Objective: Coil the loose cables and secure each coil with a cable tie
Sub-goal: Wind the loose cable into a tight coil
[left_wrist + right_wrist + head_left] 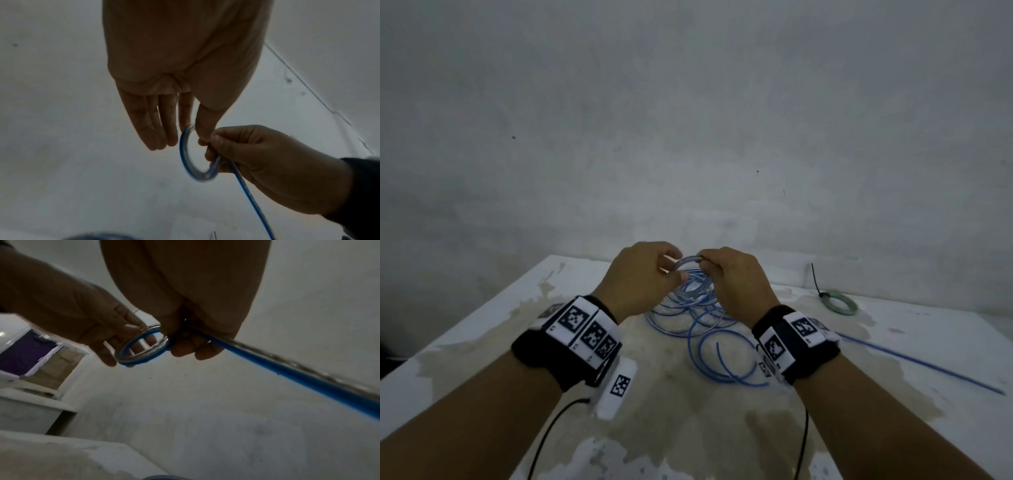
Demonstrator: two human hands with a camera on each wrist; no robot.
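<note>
At the far left, the white surface (482, 329) shows worn, stained patches, and its near corner is cut off by the forearms. The left hand (635, 279) is raised above it, thumb and forefinger pinching the left side of a small loop of blue cable (690, 262); in the left wrist view the other three fingers (152, 128) hang straight and loose beside the loop, touching nothing. The grip there is a light pinch, not a full fist. Just to the right, the right hand (736, 284) has its fingers curled round the other side of the same loop, and the cable runs out under its palm (the right wrist view shows this stretch large and blurred). The exact spot where the right thumb meets the cable is hidden by the fingers. Below and between the two hands, the rest of the blue cable lies in loose overlapping rings on the surface, partly covered by the wrists and their black bands (571, 346). Further right a straight run of blue cable (928, 363) crosses toward the edge. Near the far right edge lies a small green coil (840, 303) with a black cable tie (815, 279) sticking up from it; how the tie is fastened is too small to tell.
</note>
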